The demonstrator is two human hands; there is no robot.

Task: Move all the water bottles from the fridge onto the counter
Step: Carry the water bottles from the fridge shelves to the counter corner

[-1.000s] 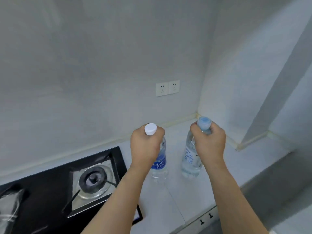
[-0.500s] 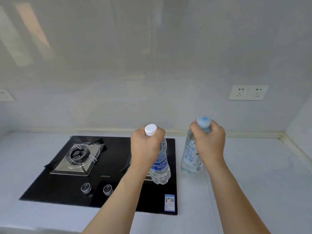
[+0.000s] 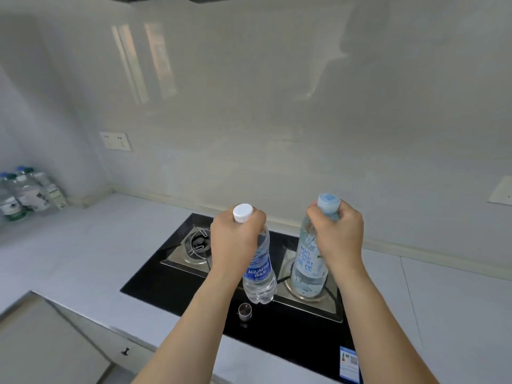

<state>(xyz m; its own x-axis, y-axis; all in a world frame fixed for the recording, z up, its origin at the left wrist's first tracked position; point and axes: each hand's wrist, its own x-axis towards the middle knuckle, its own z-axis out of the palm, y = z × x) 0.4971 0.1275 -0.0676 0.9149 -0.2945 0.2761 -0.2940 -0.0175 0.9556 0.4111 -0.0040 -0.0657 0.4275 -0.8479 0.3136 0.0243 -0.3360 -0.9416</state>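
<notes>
Two water bottles carried above the cooktop. The Aquafina bottle (image 3: pixel 259 268), white-capped and blue-labelled, hangs from the left hand (image 3: pixel 235 239), whose fingers are curled round its neck and shoulder just below the cap. The taller bottle (image 3: pixel 307 261), pale-blue-capped with blue lettering, hangs from the right hand (image 3: pixel 336 235), gripped likewise at the neck. Both bottles are held roughly upright, long axes near vertical with the bases tipped slightly toward the viewer, and appear clear of any surface; they lie directly beneath the hands that hold them, side by side and apart. Below them is the black gas cooktop (image 3: pixel 171 289), its burners behind the bottles and a control knob (image 3: pixel 245 311) just in front of the Aquafina bottle. The pale desk (image 3: pixel 83 253) extends to the left of the cooktop, where a group of bottles (image 3: pixel 26 194) already stands in the far corner against the wall. That group lies well to the left of both hands, the left hand being the nearer. Judged from this, set-down calls for a leftward carry past the cooktop edge, then a vertical lowering.
</notes>
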